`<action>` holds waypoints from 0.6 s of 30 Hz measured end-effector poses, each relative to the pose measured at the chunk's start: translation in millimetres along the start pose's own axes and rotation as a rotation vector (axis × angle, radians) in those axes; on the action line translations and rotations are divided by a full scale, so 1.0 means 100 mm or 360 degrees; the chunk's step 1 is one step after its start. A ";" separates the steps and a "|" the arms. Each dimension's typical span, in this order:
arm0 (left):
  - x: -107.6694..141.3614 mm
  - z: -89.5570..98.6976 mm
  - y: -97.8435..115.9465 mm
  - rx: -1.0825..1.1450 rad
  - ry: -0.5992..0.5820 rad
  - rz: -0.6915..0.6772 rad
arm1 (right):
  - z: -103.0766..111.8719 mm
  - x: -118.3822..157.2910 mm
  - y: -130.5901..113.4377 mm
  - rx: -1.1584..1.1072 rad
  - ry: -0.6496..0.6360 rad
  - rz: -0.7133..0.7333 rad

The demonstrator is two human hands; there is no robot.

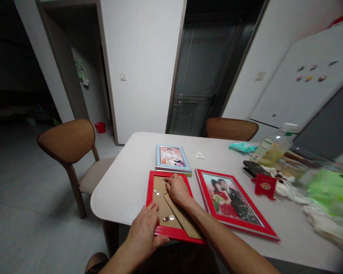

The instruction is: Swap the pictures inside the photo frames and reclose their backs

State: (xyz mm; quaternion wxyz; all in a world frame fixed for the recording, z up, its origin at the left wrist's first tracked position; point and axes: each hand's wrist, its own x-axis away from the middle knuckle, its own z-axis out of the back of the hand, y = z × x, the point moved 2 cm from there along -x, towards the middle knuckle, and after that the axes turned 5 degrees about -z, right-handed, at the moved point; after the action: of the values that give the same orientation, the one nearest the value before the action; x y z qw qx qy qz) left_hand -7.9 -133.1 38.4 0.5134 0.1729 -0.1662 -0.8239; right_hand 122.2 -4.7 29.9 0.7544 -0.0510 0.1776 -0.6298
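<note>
A red picture frame (171,232) lies face down at the table's near edge, its brown backing board (166,208) showing. Metal clips (168,218) and a brown stand flap (185,219) are on that back. My left hand (144,224) grips the frame's near left corner, thumb below and fingers on top. At the far end of the backing, my right hand (177,189) has its fingers pinched at a small metal clip (165,179). Just beyond lies a blue picture frame (158,158), face up. To the right is another red picture frame (200,182) with a photo of two people.
On the table's right side stand a plastic bottle (270,146), a red card stand (265,186), a dark wallet-like item (253,169) and a green bag (328,190). A crumpled tissue (199,155) lies mid-table. Wooden chairs (68,140) stand left and behind.
</note>
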 end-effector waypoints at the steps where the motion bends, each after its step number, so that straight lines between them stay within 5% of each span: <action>1: 0.00 0.00 0.00 0.0011 0.0006 0.0003 | 0.03 0.02 0.00 -0.0005 -0.0002 0.0012; 11: 0.03 -0.10 -0.06 0.0076 0.0125 -0.0004 | 0.34 0.72 0.10 -0.0134 -0.0232 0.0146; 18: 0.06 -0.07 -0.04 0.0201 0.0161 0.0048 | 0.38 0.63 0.05 -0.0311 -0.0178 0.0074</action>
State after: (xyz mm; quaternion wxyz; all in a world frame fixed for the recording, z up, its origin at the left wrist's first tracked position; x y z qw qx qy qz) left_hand -10.1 -137.1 29.3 0.5217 0.2439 -0.1942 -0.7941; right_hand 148.9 -70.4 50.9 0.7691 -0.1551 0.1969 -0.5880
